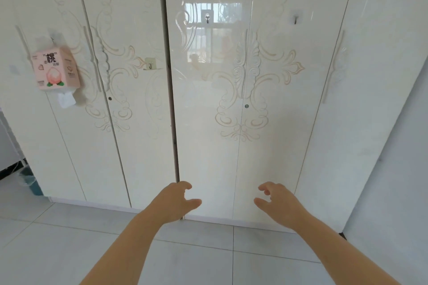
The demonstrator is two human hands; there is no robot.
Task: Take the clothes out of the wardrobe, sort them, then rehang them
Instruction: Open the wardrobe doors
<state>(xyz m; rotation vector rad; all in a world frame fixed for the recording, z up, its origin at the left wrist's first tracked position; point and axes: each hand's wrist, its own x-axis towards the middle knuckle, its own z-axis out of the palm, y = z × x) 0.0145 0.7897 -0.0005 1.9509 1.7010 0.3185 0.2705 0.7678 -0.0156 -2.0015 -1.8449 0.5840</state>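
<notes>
wardrobe [208, 122] stands straight ahead on tiled floor [69, 250], glossy cream with scrollwork, doors [278, 146] closed so its inside is hidden, top cut off. two keyholes [246, 106], three bare hooks [150, 66], one pink tissue box [56, 69]. left hand [178, 201] and right hand [276, 201] reach low before it, fingers [186, 185] spread, loosely curled, holding nothing.
</notes>
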